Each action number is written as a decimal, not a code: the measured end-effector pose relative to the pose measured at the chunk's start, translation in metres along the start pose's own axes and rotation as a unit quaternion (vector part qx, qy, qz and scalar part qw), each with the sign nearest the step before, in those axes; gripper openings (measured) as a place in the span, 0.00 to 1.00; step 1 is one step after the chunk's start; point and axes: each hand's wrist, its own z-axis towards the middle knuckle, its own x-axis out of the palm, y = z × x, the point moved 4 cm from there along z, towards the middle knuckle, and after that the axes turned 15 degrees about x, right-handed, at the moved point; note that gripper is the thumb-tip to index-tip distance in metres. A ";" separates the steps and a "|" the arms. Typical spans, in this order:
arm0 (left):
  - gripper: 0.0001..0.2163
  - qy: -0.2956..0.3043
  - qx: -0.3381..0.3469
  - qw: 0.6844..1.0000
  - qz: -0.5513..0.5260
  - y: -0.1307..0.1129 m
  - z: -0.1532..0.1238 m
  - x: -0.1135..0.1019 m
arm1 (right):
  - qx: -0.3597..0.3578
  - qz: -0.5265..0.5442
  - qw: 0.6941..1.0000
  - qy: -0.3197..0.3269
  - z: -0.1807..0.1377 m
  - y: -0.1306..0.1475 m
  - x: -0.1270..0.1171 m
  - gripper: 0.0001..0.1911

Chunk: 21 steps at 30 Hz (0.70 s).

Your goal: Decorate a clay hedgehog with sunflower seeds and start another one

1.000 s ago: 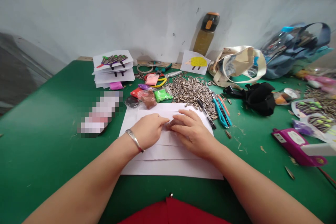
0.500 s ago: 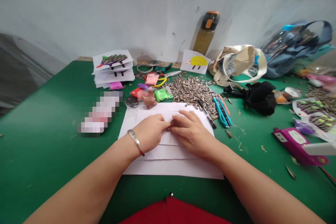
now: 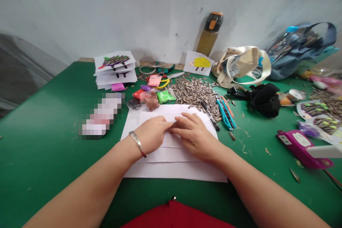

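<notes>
White sheets of paper [image 3: 171, 171] lie stacked in front of me, the smaller ones on top. My left hand [image 3: 155, 133], a silver bracelet at its wrist, rests on the top sheet with fingers curled and the foremost one reaching right. My right hand [image 3: 195, 133] lies opposite, palm down, fingers spread and bent, their tips meeting the left fingertips. Whatever is between the fingertips is hidden. Just beyond the paper are bagged coloured clay in brown [image 3: 151, 100] and green [image 3: 165, 96], and a black pen [image 3: 211, 115] touches its right side.
A heap of striped sunflower seeds [image 3: 195, 92] lies behind the paper. Right of it are a blue cutter [image 3: 224, 114], a black cloth item [image 3: 264, 99] and a magenta device [image 3: 304, 149]. Seed-decorated cards [image 3: 114, 60] are stacked at back left; a bottle [image 3: 210, 34] stands by the wall.
My fingertips have shifted very slightly left over the top sheet. Otherwise both hands and the paper stay in nearly the same place.
</notes>
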 end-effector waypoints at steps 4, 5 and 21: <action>0.17 -0.002 -0.001 1.000 -0.003 0.000 0.000 0.000 | -0.004 -0.015 1.000 0.017 0.000 0.004 0.003 0.21; 0.17 -0.001 0.002 1.000 -0.003 0.000 0.000 0.000 | -0.004 -0.016 1.000 0.021 0.000 0.005 0.003 0.20; 0.16 0.012 0.011 1.000 -0.025 0.001 -0.002 -0.008 | 0.006 0.002 1.000 0.001 -0.001 0.004 -0.001 0.22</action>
